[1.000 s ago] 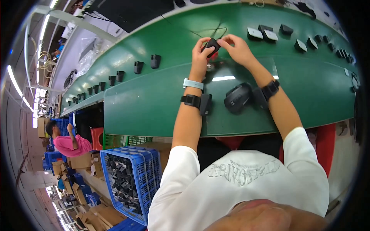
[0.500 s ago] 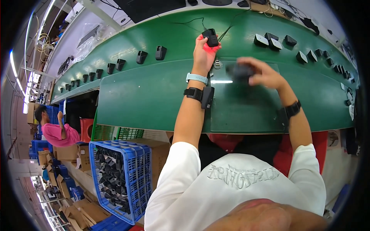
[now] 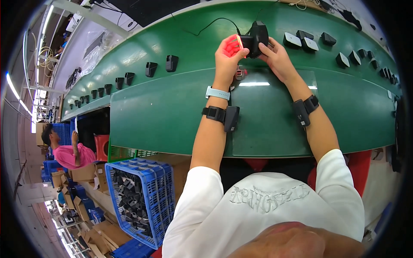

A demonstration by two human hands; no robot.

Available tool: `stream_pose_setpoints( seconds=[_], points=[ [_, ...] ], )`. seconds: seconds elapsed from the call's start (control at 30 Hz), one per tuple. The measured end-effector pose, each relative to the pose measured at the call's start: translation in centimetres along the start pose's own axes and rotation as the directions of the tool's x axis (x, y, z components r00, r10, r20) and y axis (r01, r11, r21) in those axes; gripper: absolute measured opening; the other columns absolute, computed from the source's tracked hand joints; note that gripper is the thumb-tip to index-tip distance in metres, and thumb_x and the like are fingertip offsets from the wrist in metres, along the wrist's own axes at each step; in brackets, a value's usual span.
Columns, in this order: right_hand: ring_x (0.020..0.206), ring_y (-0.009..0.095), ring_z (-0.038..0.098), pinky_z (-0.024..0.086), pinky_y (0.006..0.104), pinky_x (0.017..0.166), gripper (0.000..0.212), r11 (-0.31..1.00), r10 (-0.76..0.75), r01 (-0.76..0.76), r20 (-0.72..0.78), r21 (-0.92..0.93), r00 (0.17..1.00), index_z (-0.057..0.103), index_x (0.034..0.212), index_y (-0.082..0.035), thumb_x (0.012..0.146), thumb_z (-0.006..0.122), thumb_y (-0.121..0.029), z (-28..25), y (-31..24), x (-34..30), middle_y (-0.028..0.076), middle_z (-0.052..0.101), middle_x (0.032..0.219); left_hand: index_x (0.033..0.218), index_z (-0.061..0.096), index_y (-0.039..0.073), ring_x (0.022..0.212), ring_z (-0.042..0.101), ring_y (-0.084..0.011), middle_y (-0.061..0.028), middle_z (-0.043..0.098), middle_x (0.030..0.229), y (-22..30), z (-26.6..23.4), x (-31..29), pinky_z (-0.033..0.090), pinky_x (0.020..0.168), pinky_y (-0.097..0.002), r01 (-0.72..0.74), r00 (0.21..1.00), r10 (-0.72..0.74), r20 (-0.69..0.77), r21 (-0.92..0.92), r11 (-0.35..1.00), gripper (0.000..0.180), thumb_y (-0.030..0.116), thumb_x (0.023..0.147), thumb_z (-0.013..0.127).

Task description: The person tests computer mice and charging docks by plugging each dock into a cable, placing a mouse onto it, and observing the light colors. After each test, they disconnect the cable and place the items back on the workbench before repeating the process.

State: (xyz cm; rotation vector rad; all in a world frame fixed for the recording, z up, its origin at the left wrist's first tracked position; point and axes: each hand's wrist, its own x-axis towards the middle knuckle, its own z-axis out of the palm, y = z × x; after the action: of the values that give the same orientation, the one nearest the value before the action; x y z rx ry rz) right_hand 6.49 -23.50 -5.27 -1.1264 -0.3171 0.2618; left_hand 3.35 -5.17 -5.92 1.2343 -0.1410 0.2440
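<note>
My left hand (image 3: pixel 228 56) is closed around a small black corded box (image 3: pixel 246 41). Red light glows on its fingers and on the box's near side. My right hand (image 3: pixel 277 59) grips a black wedge-shaped device (image 3: pixel 259 34), thumb on its lower part. The two black things are side by side above the green table and look to be touching, though fingers hide part of where they meet. A thin black cable (image 3: pixel 219 19) runs from the box toward the back of the table.
Black wedge-shaped devices stand in a row at the left, the nearest one (image 3: pixel 171 63) apart from my hand. More devices, some with pale faces (image 3: pixel 309 44), stand at the right. A clear sheet (image 3: pixel 275 124) lies before me. A blue crate (image 3: pixel 161 202) holds many black parts.
My right hand has brought the black device from above the clear sheet up and left to the corded box. My left hand still holds the box, now turned differently. The view has shifted slightly.
</note>
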Motion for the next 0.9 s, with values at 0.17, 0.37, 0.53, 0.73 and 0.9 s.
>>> stream_pose_setpoints(
  seconds=[0.17,0.37,0.53,0.73,0.9],
  points=[
    [0.114,0.019,0.064,0.053,0.0332,0.099,0.064,0.972,-0.134,0.118,-0.066,-0.202,0.989,0.048,0.143,0.002,0.092,0.078,-0.023,0.6,0.7,0.0,0.013,0.064,0.127,0.139,0.05,-0.004,0.1,0.067,-0.017,-0.0117,0.068,0.119,-0.4,-0.7,0.0,0.055,0.09,-0.0306,0.01,1.0,-0.01,0.022,-0.032,0.999,0.057,-0.006,0.087,0.073],
    [0.112,0.02,0.063,0.051,0.0339,0.095,0.068,0.71,-0.445,0.407,0.081,-0.574,0.892,0.059,0.139,-0.006,0.078,0.086,-0.019,1.2,-0.1,-1.2,0.01,0.064,0.127,0.139,0.047,-0.003,0.101,0.069,-0.0196,-0.0115,0.069,0.115,-0.1,-1.3,-0.1,0.058,0.09,-0.0329,0.129,0.974,-0.123,0.191,-0.019,0.992,0.058,-0.012,0.086,0.07],
    [0.111,0.025,0.062,0.053,0.0371,0.093,0.068,0.568,-0.567,0.523,0.159,-0.635,0.808,0.061,0.136,-0.012,0.074,0.087,-0.022,1.7,-0.8,-1.8,0.01,0.063,0.126,0.135,0.05,-0.006,0.117,0.064,-0.0244,-0.0152,0.063,0.131,0.3,-1.3,-0.4,0.052,0.102,-0.0382,0.125,0.971,-0.118,0.21,-0.017,0.992,0.051,-0.016,0.086,0.06],
    [0.117,0.031,0.06,0.05,0.041,0.101,0.069,0.516,-0.619,0.56,0.169,-0.648,0.767,0.062,0.136,-0.011,0.073,0.087,-0.023,1.9,-0.5,-2.0,0.012,0.062,0.128,0.124,0.056,-0.007,0.099,0.07,-0.0239,-0.0157,0.069,0.114,0.1,-1.8,-0.3,0.058,0.085,-0.0362,0.13,0.965,-0.142,0.221,0.069,0.989,0.04,-0.017,0.085,0.058],
    [0.114,0.029,0.061,0.051,0.04,0.098,0.069,0.551,-0.607,0.549,0.15,-0.629,0.78,0.062,0.135,-0.011,0.073,0.088,-0.024,1.9,-0.4,-2.0,0.012,0.062,0.127,0.128,0.053,-0.006,0.103,0.069,-0.0249,-0.0162,0.067,0.118,0.4,-1.9,-0.5,0.058,0.086,-0.0362,0.172,0.957,-0.177,0.229,0.042,0.984,0.044,-0.016,0.086,0.062]
  ],
)
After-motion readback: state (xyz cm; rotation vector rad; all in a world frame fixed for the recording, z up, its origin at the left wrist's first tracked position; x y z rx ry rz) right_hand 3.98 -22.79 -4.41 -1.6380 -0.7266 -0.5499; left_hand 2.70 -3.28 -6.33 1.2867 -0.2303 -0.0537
